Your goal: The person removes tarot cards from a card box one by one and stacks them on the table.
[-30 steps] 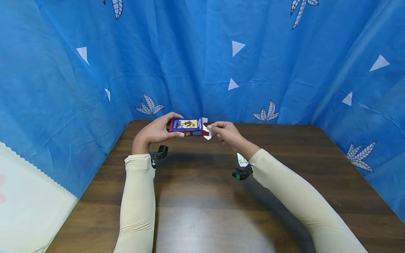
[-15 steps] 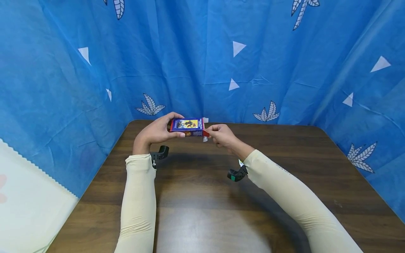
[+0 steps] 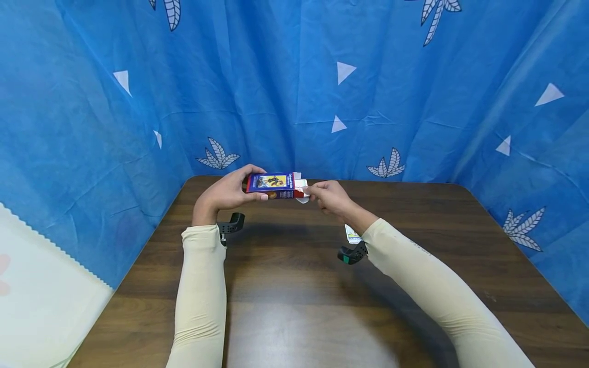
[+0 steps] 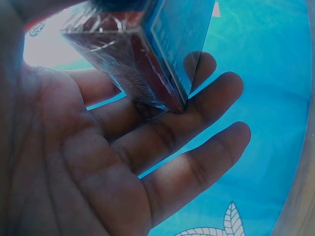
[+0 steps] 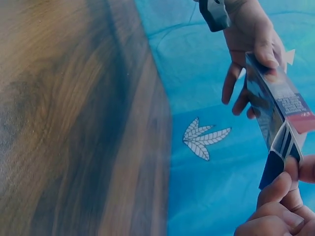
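Observation:
My left hand (image 3: 225,193) grips a blue and red tarot card box (image 3: 271,184) above the table, thumb along its near side and fingers behind. Its printed face, with a yellow picture, is turned up. In the left wrist view, clear wrap glints on the box's closed end (image 4: 106,54). White flaps stick out at the box's right end, which is open. There my right hand (image 3: 333,197) pinches a piece of white card (image 3: 301,184), its fingertips right at the opening. The right wrist view shows a dark blue flap (image 5: 271,169) beside those fingertips. The inside is mostly hidden.
A small printed card (image 3: 352,234) lies on the brown wooden table (image 3: 276,286), partly covered by my right wrist. Blue curtains (image 3: 294,102) hang behind and at both sides. A pale cloth (image 3: 41,286) is at the left.
My right hand moved left onto the opening, then back slightly right. White card now shows between the box and its fingertips. The left hand and box have stayed almost still.

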The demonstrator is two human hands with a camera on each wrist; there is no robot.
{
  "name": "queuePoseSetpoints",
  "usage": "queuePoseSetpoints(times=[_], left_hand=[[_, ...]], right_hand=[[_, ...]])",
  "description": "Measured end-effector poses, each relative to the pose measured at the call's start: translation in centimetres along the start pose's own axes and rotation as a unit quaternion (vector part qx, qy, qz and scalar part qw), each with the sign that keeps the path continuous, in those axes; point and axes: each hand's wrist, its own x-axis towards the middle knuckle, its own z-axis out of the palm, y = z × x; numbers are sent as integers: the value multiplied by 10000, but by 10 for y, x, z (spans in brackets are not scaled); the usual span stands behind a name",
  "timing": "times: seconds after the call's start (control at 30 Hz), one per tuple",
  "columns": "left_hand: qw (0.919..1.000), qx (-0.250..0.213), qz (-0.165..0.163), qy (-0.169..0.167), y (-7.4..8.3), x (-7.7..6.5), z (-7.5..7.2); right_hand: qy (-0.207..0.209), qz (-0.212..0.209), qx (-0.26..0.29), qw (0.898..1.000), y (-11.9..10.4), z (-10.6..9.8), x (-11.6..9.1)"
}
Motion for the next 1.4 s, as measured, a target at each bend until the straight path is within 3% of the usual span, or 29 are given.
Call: queuePoseSetpoints(times=[0.27,0.47,0.57,0.87,1.23,1.4], left_hand=[[9999,-84,-42,52,-3,1,0],[9999,-88,-51,53,-4,1,-1],[9999,-86,-45,52,-4,0,-1],[9999,-128,-39,74,-6,-1,-1],[9998,-173,37,128,-5,-2,-1],[9997,-215,-40,94,-6,-2,-1]], right_hand=[[189,20,289,9994,4,-14,-3],[-84,70,776,9969,4,-15,-7],[-114,127,760,9970,4,-14,-8],[130,-145,839,9963,11,-30,-9],[399,-321,1446,9882,27,-40,-10],[531,-345,1290,9896,33,-49,-11]])
